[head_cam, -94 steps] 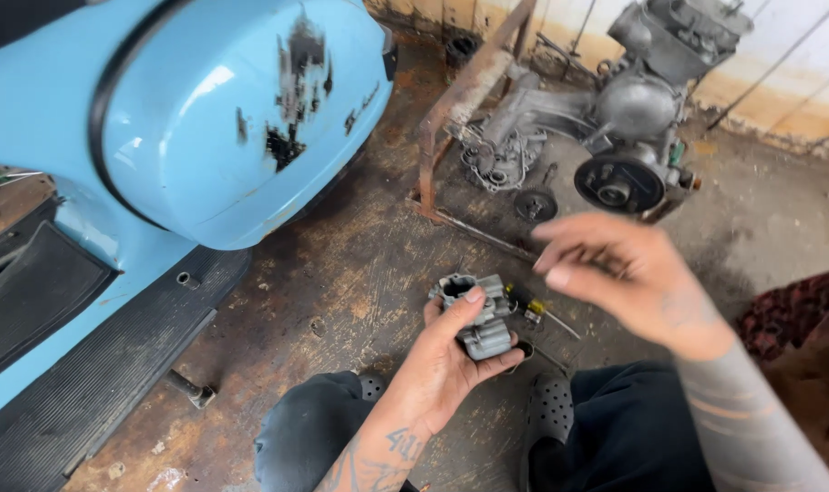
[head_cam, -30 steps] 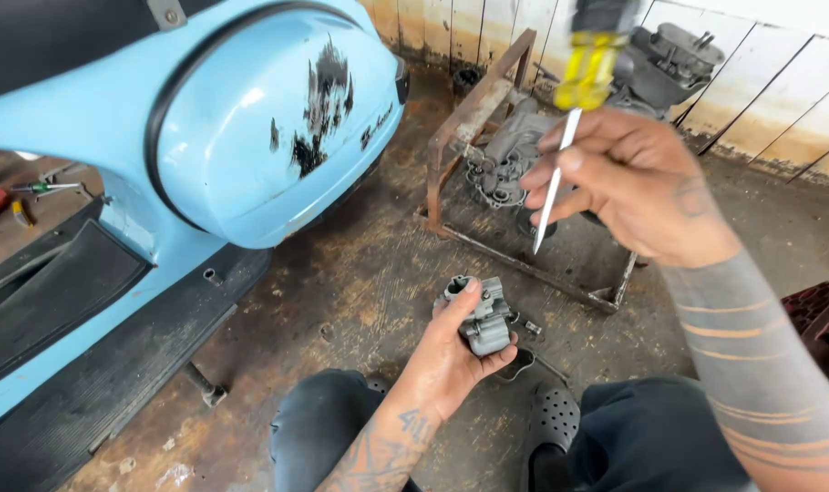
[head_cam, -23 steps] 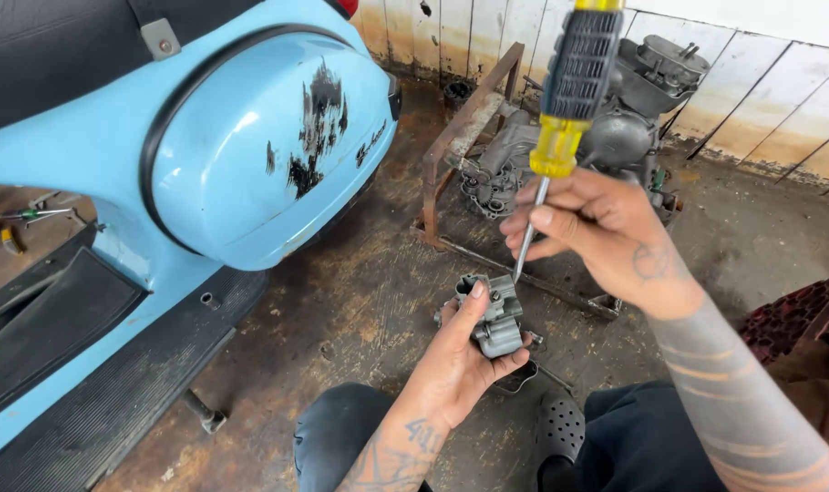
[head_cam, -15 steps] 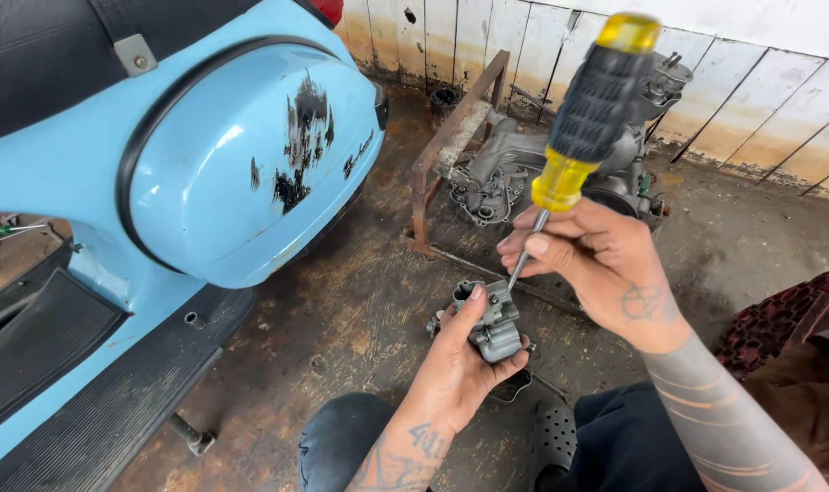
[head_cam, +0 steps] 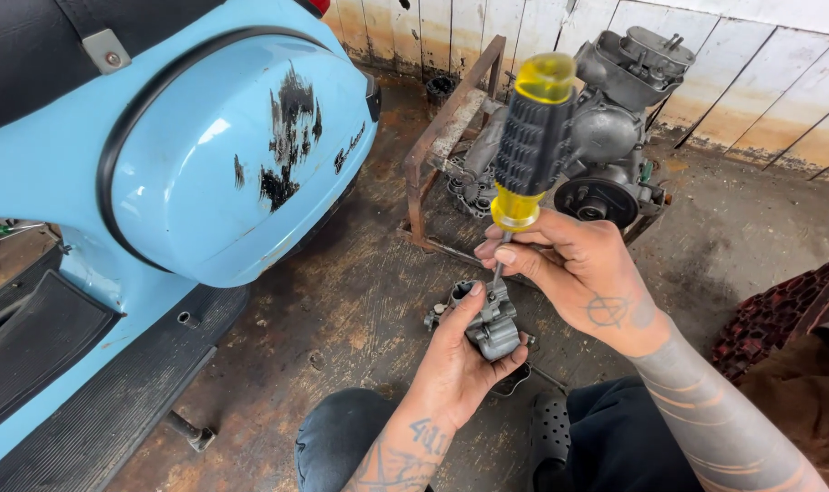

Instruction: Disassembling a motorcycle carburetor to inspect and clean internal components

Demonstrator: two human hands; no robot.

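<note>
Lowered since a second ago, the screwdriver (head_cam: 530,146) now stands with its tip on the small metal part (head_cam: 489,321), the right hand (head_cam: 578,273) pinching its shaft. Left hand (head_cam: 458,360) has its fingers closed around that part, above the dirty floor (head_cam: 341,319) beside the blue scooter (head_cam: 205,164).

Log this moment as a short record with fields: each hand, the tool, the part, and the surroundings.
left hand: grips a small grey metal carburetor from below
right hand: holds a screwdriver near the base of its handle
screwdriver: yellow and black handle up, thin shaft pointing down onto the top of the carburetor
left of hands: light blue scooter with chipped paint
behind hands: bare engine in a rusty metal stand
floor: worn, stained
</note>
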